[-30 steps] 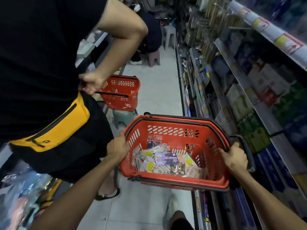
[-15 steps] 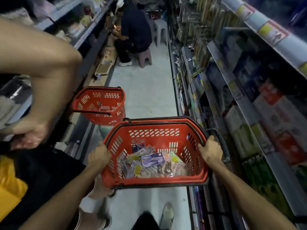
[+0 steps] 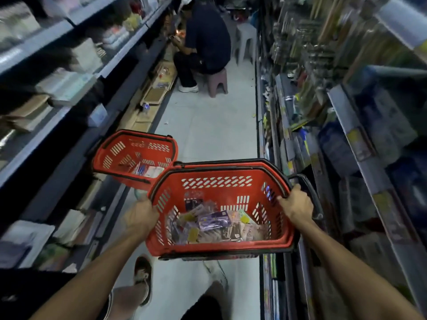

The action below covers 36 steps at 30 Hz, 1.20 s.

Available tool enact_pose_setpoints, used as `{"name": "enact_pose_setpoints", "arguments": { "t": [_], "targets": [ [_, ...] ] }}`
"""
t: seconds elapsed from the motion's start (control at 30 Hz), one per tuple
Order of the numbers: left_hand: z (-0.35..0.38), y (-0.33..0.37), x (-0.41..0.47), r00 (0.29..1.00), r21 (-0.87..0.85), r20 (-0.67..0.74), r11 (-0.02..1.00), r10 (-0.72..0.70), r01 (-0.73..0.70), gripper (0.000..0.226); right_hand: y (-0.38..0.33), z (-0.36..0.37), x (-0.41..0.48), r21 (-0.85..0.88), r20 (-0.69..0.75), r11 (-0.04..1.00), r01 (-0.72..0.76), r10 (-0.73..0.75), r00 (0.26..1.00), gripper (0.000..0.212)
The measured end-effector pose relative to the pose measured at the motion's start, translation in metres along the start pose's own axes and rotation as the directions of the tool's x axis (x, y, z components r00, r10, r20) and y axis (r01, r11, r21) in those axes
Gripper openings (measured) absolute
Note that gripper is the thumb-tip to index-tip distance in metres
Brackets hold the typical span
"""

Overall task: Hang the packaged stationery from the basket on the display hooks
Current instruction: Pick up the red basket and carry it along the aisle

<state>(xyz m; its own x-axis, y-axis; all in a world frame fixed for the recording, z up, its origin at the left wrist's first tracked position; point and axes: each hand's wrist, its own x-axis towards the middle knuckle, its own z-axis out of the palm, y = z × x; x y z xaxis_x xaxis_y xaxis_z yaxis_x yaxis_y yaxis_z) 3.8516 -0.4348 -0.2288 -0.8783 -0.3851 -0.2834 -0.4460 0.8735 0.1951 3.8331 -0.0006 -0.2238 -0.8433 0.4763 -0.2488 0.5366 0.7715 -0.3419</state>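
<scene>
I carry a red plastic basket (image 3: 217, 174) in front of me in a shop aisle. My left hand (image 3: 141, 215) grips its left rim and my right hand (image 3: 297, 205) grips its right rim by the black handle. Several packets of stationery (image 3: 215, 224) in purple, yellow and clear wrapping lie on the basket's bottom. Display hooks with hanging packaged goods (image 3: 298, 49) fill the upper right shelving further down the aisle.
A second red basket (image 3: 115, 153) with a few packets sits on a stool at the left. A person (image 3: 205, 40) sits on a stool (image 3: 218, 83) further ahead, against the left shelves. Shelves line both sides. Another person's leg and shoe (image 3: 142, 278) are at lower left.
The person in black who stood close on my left has slid out of view behind me. I have moved forward down the aisle with the basket, and both hands keep their grip.
</scene>
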Motion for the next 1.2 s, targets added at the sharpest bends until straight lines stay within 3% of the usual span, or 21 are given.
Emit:
{"name": "enact_pose_setpoints", "arguments": {
  "t": [0.1, 0.33, 0.57, 0.77, 1.07, 1.2],
  "targets": [
    [-0.01, 0.029, 0.057, 1.0, 0.013, -0.002, 1.0, 0.025, -0.025, 0.042, -0.034, -0.001, 0.06, -0.009, 0.003, 1.0, -0.01, 0.01, 1.0, 0.066],
    [-0.044, 0.099, 0.18, 0.998, 0.059, -0.027, 0.997, 0.059, -0.057, 0.047, -0.11, -0.021, 0.177, 0.01, -0.028, 1.0, -0.011, 0.011, 1.0, 0.057],
    [-0.075, 0.176, 0.297, 0.992, 0.124, -0.056, 0.987, 0.113, -0.105, 0.034, -0.173, -0.04, 0.29, 0.066, -0.042, 0.998, -0.022, 0.025, 0.999, 0.066],
    [-0.091, 0.251, 0.412, 0.991, 0.159, -0.084, 0.983, 0.107, -0.093, 0.028, -0.231, -0.049, 0.415, 0.124, -0.03, 0.992, -0.03, 0.034, 0.999, 0.053],
    [-0.136, 0.357, 0.552, 0.99, 0.13, -0.132, 0.991, 0.057, -0.04, 0.032, -0.314, -0.068, 0.576, 0.205, -0.012, 0.976, -0.068, 0.072, 0.997, 0.051],
    [-0.146, 0.396, 0.622, 0.987, 0.034, -0.156, 0.999, 0.035, -0.03, 0.028, -0.346, -0.079, 0.642, 0.205, -0.015, 0.977, -0.06, 0.065, 0.998, 0.051]
  ]
}}
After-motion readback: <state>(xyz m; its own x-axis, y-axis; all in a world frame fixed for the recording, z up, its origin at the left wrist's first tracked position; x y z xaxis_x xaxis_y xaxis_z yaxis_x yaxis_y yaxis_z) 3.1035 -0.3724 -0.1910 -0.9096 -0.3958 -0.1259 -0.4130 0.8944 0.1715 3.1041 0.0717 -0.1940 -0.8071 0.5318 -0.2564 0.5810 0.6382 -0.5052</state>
